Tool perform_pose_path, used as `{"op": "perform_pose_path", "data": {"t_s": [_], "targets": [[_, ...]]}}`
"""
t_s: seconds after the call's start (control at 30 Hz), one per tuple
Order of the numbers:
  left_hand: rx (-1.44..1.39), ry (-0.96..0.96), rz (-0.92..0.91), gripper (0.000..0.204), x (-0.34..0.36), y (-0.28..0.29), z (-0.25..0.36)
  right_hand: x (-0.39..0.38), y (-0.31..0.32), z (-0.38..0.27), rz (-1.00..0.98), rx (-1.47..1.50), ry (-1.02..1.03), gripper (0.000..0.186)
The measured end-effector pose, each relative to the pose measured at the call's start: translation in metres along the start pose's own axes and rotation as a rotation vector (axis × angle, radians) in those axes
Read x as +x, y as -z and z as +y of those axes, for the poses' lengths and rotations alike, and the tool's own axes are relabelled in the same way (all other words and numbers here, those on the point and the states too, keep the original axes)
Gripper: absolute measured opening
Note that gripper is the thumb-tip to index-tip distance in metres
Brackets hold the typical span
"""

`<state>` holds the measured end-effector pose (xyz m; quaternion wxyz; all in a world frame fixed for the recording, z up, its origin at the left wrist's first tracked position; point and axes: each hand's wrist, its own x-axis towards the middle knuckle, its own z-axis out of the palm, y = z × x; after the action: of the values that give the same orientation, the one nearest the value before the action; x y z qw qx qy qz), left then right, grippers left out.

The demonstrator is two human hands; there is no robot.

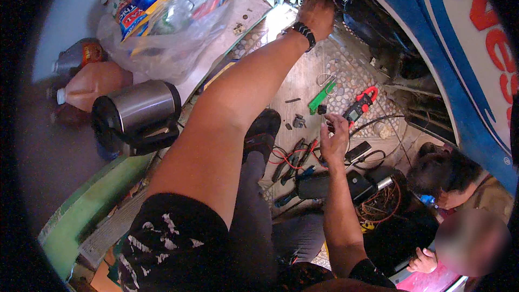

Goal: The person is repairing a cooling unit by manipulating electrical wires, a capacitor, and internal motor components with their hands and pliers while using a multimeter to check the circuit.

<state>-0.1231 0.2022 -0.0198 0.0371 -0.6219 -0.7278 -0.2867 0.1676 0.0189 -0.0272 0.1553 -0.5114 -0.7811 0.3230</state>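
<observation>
My left hand (318,15), with a dark band on the wrist, reaches far forward into the opened housing of a machine (373,27). It is smeared and partly in shadow, so its fingers and anything in them cannot be made out. Low over the floor, my right hand (336,138) has its fingers loosely bent and apart, with nothing visible in them. Beside its fingertips lie a red and black clamp meter (354,114) and a small black piece (322,109). A green strip-like object (321,98) is just beyond, with several small dark parts (298,121) to its left.
Pliers and red and black leads (294,159) lie near my shoe (262,135). A black cylindrical object (338,185) and coiled wires (381,205) sit right. Left stand a steel kettle (140,111), bottles (97,84) and a filled plastic bag (167,43). Other people (448,170) are close at lower right.
</observation>
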Motion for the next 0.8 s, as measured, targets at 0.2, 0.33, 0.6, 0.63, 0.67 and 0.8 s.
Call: {"op": "perform_pose_path", "data": {"t_s": [0.2, 0.33, 0.6, 0.63, 0.67, 0.8], "targets": [[0.015, 0.012, 0.055, 0.056, 0.007, -0.025, -0.012, -0.007, 0.001, 0.007, -0.010, -0.021, 0.014, 0.032], [-0.009, 0.124, -0.097, 0.057, 0.029, -0.034, -0.023, -0.006, 0.005, 0.005, -0.016, -0.022, -0.008, 0.033], [-0.162, 0.073, 0.002, 0.051, 0.022, -0.032, -0.033, -0.002, 0.007, 0.015, -0.020, 0.031, -0.067, 0.031], [-0.156, 0.072, -0.014, 0.051, 0.023, -0.032, -0.033, 0.000, 0.007, 0.014, -0.020, 0.017, -0.051, 0.031], [-0.149, 0.070, -0.031, 0.051, 0.023, -0.032, -0.032, 0.001, 0.007, 0.014, -0.021, 0.003, -0.035, 0.031], [-0.003, 0.063, -0.161, 0.054, 0.033, -0.030, -0.011, 0.006, 0.003, 0.019, -0.008, 0.000, -0.058, 0.031]]}}
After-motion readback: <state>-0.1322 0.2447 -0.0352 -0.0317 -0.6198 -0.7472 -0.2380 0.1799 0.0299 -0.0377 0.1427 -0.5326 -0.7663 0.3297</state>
